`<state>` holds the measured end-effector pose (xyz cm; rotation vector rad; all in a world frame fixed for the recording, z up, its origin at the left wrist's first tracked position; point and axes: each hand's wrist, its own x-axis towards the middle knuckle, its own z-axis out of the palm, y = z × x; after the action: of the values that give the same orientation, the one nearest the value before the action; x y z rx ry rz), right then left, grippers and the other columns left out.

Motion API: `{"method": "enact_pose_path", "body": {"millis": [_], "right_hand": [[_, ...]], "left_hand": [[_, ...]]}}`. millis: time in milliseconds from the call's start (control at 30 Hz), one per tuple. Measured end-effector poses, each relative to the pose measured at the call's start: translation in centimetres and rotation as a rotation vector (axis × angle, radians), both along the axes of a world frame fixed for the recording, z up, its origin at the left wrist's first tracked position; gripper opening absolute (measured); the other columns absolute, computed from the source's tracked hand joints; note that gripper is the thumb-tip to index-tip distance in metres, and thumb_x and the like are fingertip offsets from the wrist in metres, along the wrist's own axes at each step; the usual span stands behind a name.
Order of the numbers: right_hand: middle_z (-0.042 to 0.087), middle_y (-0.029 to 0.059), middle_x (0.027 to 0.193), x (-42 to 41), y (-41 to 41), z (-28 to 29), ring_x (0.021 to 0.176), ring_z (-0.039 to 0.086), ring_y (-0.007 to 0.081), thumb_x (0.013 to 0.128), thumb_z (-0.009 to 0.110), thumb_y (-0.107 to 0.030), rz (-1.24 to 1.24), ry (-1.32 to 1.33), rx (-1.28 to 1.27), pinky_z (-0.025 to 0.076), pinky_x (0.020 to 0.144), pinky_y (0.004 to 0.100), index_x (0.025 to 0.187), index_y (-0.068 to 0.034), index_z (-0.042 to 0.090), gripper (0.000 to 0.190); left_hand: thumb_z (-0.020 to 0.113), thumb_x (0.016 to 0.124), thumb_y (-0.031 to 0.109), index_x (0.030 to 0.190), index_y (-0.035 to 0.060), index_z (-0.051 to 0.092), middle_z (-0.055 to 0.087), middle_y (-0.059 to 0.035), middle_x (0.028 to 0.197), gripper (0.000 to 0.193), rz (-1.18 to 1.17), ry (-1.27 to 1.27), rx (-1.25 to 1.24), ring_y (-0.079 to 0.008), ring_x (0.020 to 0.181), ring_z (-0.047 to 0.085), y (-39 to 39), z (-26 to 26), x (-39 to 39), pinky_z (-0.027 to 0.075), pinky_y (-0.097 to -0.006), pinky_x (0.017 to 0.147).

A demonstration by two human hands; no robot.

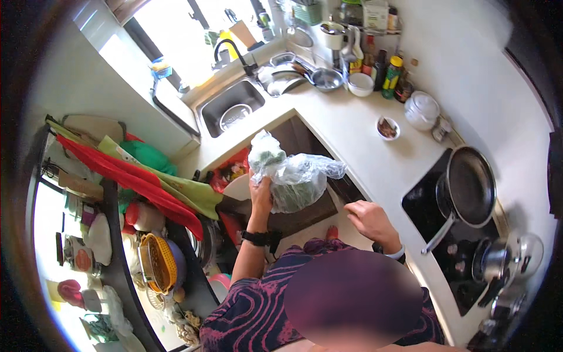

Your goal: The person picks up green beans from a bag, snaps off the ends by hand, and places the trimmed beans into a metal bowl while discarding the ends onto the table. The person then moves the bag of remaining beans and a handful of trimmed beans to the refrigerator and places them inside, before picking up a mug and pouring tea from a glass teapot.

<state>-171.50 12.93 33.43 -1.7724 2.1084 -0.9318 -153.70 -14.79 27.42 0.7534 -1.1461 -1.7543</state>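
My left hand (262, 193) grips a clear plastic bag (301, 185) from its left side, held up above the floor between the counters. Something green, possibly leafy vegetables, shows through the film. The bag's upper left part is whitish and bunched, and a loose crumpled end sticks out to the right. To the right of the bag, near the counter's front edge, my right hand (371, 222) is raised with loosely bent fingers. Nothing shows in it, and it is apart from the bag.
A steel sink (211, 121) holds a round dish. Drying cookware, bottles and a small bowl of brown pieces (387, 128) stand on the pale counter (347, 119). A frying pan (470, 185) sits over the black hob (422, 196), its handle towards me. Red and green cloths (145, 180) hang by crowded shelves.
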Motion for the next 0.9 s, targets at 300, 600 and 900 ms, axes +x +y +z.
{"method": "enact_pose_path", "body": {"millis": [300,600,900], "right_hand": [[0.063,0.0154,0.093,-7.1,-8.2,0.2,0.088,0.061,0.0320,0.082,0.059,-0.016,-0.004,-0.030,0.127,0.048,0.077,0.0406,0.102,-0.004,0.060,0.023],[0.063,0.0160,0.097,-9.1,-11.5,0.3,0.090,0.060,0.0329,0.081,0.060,-0.017,-0.303,-0.016,0.291,0.048,0.078,0.0416,0.107,-0.006,0.060,0.028],[0.062,0.0160,0.104,-5.3,-12.4,1.9,0.095,0.058,0.0347,0.081,0.061,-0.013,-0.726,-0.209,0.478,0.047,0.081,0.0418,0.111,-0.005,0.058,0.031]], "left_hand": [[0.049,0.080,-0.004,0.118,0.0044,0.048,0.058,-0.0037,0.105,0.039,0.093,0.059,-0.072,-0.0147,0.095,0.054,-9.1,2.4,-7.7,0.044,-0.0281,0.083],[0.056,0.087,0.004,0.126,0.0059,0.043,0.056,-0.0047,0.110,0.040,-0.284,0.128,-0.007,-0.0146,0.099,0.054,-15.7,-2.3,-22.0,0.044,-0.0289,0.086],[0.061,0.083,0.013,0.132,0.0018,0.035,0.051,-0.0095,0.117,0.056,-0.578,-0.112,0.060,-0.0208,0.105,0.051,-11.2,-8.8,-35.5,0.042,-0.0310,0.090]]}}
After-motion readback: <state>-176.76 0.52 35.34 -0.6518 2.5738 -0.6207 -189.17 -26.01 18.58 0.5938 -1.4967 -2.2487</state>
